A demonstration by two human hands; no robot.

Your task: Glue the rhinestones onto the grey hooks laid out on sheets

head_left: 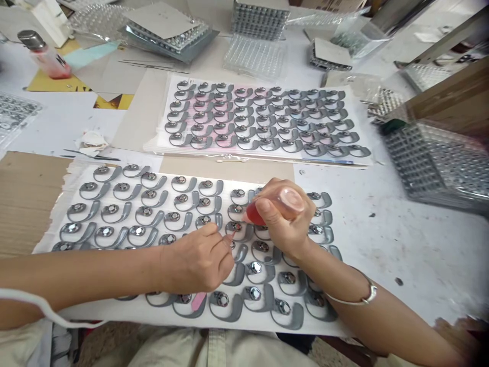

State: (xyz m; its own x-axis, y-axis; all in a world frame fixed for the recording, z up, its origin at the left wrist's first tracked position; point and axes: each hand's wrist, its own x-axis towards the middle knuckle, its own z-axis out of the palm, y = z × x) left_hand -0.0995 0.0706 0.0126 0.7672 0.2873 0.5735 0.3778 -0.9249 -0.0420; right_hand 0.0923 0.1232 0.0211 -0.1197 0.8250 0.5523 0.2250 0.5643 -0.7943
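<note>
My right hand (282,219) is wrapped round a small squeeze bottle of red liquid (284,201), tipped so its nozzle points left and down at a grey hook-shaped part (234,227). My left hand (198,260) is closed in a pinch, holding a thin stick (231,234) whose tip touches that same part. Both hands rest over a white sheet (76,171) covered with several rows of grey hook parts, each carrying a shiny round metal piece.
A second white sheet (367,130) of the same grey parts lies farther back. Clear plastic blister trays (254,56) and stacks of metal pieces (431,163) stand behind and to the right. A pink-filled bottle (44,53) lies far left; brown cardboard (26,193) lies beside it.
</note>
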